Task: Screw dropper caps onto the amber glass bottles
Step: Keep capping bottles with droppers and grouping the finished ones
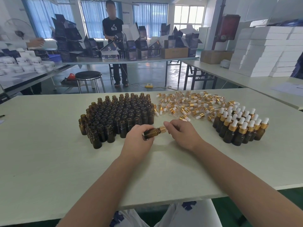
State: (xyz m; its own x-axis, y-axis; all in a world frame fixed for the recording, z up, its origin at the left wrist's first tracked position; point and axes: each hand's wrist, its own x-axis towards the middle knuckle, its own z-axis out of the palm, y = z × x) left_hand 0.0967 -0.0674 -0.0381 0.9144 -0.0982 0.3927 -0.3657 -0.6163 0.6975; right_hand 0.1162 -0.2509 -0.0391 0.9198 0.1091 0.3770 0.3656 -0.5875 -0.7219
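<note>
- the right hand's fingertips [166,124] curl in together and pinch the outer end of a gold dropper cap [162,129]; its bulb is hidden behind them.
- the left hand's fingers [148,139] wrap round the body of an amber bottle [151,132], thumb on top.
- the bottle is tilted almost flat just above the table [49,145], neck to the right, with the cap sitting on the neck.
- the left hand [139,139] and right hand [181,134] meet near the table's middle.
- just behind the left hand stands a tight cluster of uncapped bottles [118,114], upright.
- a loose heap of dropper caps [188,104] lies behind the right hand.
- to the right stands a group of capped bottles [242,125], white bulbs up.
- beyond the table are a stool [88,75], a standing person [113,28] and stacked white boxes [265,51].
</note>
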